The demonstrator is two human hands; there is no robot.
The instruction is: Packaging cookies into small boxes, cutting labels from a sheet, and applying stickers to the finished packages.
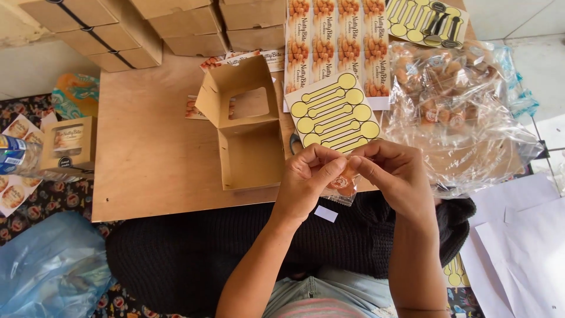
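My left hand [309, 176] and my right hand [395, 171] meet at the near edge of a low wooden board [147, 153]. Together they pinch a small clear packet of cookies [341, 187] that hangs between the fingertips. Just beyond my fingers lies a yellow sticker sheet [335, 112] with round-ended strip shapes. An open brown cardboard box [247, 126] with a window in its lid stands left of my hands, and nothing shows inside it.
A big clear bag of wrapped cookies [453, 100] sits at the right. Flat printed cookie sleeves [335, 41] and stacked brown boxes [141, 29] line the far side. A closed windowed box [67, 144] and a blue plastic bag [53, 265] are at the left. White paper sheets [518, 247] lie at the right.
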